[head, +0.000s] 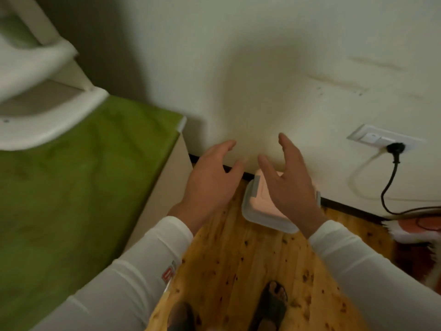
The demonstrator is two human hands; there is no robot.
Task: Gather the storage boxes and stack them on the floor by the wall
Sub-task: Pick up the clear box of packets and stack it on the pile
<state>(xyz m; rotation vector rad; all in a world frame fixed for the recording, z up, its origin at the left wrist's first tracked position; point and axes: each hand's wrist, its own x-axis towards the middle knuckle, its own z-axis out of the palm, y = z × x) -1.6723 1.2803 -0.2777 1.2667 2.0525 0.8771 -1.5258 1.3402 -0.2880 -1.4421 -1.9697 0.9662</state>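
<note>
A clear plastic storage box (259,206) with a pink lid and grey side clips sits on the wooden floor, touching the dark skirting at the foot of the cream wall (262,68). My left hand (210,180) hovers above and to the left of it, fingers spread, holding nothing. My right hand (288,182) hangs over the box's right half and hides that part; its fingers are apart and empty. Both arms wear white sleeves. Whether other boxes lie under this one cannot be seen.
A bed with a green cover (71,187) fills the left, a white ladder (43,96) rising from it. A wall socket (381,139) holds a black plug whose cable (389,187) drops to the floor at right. An orange rug (417,230) lies at right. My feet (272,304) stand on the boards.
</note>
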